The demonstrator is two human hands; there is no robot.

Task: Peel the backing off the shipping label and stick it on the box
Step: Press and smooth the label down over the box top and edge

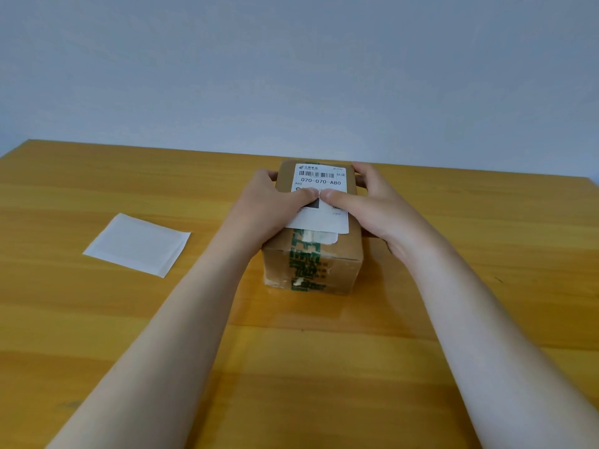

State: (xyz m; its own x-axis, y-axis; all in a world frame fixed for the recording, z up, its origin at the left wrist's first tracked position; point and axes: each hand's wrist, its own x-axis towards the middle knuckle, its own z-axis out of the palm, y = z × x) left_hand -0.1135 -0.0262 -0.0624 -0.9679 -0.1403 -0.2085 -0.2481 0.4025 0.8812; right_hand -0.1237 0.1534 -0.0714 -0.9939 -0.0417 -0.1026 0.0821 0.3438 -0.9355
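A brown cardboard box [343,254] with green printed tape stands in the middle of the wooden table. The white shipping label [321,179] lies flat on the box's top, barcode and "070-070-A80" facing up. My left hand [275,202] wraps the box's left side, its thumb pressing on the label's middle. My right hand [372,202] wraps the right side, and its thumb presses the label too, tip to tip with the left thumb. The peeled backing sheet [137,244], pale and blank, lies flat on the table to the left.
The wooden table [453,319] reaches to a plain grey wall [291,76] at the back. Its far edge runs just behind the box. Bare tabletop lies in front of the box and to its right.
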